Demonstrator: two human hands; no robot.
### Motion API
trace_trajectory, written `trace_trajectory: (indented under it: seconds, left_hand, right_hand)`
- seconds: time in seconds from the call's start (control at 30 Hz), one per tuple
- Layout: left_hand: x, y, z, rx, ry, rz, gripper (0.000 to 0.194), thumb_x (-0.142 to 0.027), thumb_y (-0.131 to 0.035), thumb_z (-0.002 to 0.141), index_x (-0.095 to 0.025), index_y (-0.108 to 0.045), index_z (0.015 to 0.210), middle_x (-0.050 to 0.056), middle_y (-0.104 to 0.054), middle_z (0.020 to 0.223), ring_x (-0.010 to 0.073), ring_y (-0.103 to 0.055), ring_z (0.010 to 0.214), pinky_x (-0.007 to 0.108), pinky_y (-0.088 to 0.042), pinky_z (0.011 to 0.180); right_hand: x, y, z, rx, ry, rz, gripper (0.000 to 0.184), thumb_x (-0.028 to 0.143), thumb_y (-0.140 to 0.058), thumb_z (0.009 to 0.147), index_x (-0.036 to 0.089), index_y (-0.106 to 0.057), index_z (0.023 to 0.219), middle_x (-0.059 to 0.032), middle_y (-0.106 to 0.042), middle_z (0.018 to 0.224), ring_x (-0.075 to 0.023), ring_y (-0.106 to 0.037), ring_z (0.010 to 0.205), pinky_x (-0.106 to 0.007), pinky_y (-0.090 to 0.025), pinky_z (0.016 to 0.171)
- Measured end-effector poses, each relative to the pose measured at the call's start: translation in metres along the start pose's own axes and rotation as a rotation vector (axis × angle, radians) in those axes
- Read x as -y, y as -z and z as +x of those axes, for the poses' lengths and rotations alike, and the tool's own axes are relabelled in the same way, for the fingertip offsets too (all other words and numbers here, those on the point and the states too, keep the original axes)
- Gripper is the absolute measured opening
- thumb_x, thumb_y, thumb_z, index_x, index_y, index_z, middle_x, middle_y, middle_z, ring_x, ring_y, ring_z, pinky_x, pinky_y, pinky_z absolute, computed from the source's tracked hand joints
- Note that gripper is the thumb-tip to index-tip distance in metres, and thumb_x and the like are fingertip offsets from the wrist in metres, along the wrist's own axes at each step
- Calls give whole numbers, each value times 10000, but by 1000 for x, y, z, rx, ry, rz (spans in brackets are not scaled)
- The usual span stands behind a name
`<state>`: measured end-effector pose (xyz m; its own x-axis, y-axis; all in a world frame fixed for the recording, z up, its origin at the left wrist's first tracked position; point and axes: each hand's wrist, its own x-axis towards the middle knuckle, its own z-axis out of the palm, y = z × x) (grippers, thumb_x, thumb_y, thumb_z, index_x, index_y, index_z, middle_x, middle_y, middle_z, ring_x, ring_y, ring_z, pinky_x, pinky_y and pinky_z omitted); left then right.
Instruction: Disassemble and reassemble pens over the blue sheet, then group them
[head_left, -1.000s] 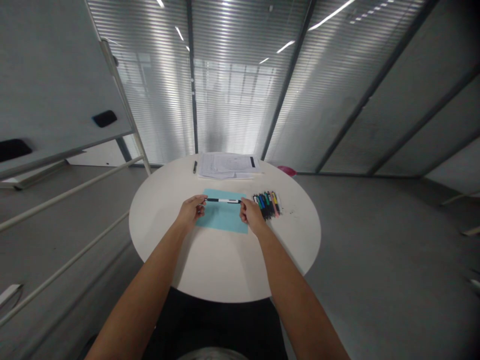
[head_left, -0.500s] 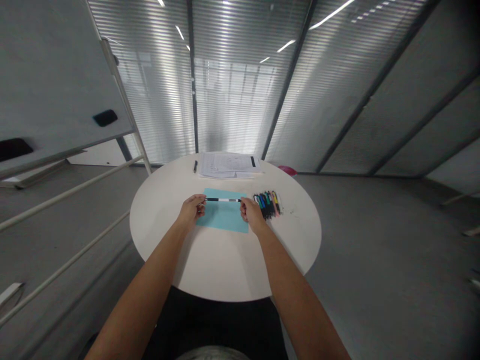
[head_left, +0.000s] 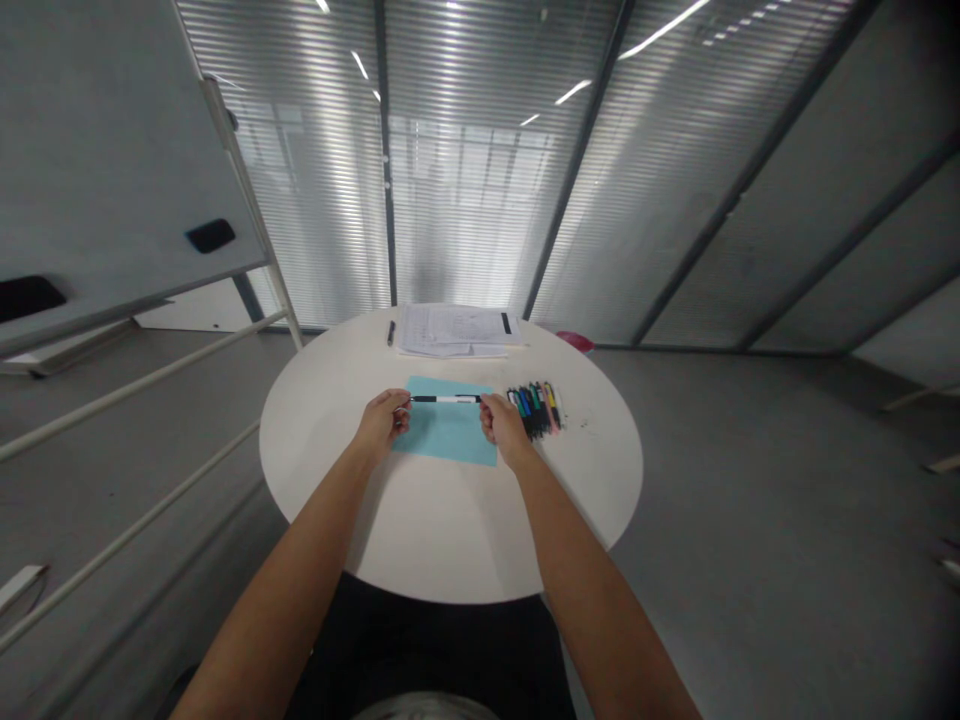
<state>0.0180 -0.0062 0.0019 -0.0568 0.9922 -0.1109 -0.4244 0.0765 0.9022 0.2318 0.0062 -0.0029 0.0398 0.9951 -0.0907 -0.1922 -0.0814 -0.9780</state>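
Observation:
Both my hands hold a black-and-white pen [head_left: 445,399] level by its ends, a little above a pale blue sheet [head_left: 444,435]. My left hand [head_left: 384,422] pinches the end on the left, and my right hand [head_left: 502,430] pinches the other end. The hands partly cover the sheet's side edges. To the right of my right hand, several colourful pens [head_left: 534,409] lie side by side on the white round table [head_left: 450,550].
Stapled papers [head_left: 457,332] and a dark pen [head_left: 391,333] lie at the table's far edge. A pink object [head_left: 575,341] shows just beyond the far right rim. A whiteboard on a stand [head_left: 112,140] stands to the left, and slatted glass partitions run behind.
The pen has levelled slightly between my hands, which have barely moved. The view has shifted a little.

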Motion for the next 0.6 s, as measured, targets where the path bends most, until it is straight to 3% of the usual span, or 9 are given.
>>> trace_trajectory:
  seconds: [0.6]
  left_hand:
    - [4,4,4,2,-4,-11,284,-286,-705,594,-162,-562,807,-23,-520,653,51,-446,453,177,-315,396]
  right_hand:
    - [0,1,-2,9,62,-62,254,435,-575,701,197,-490,720,87,-447,438,-51,-353,284,-170,-192,282]
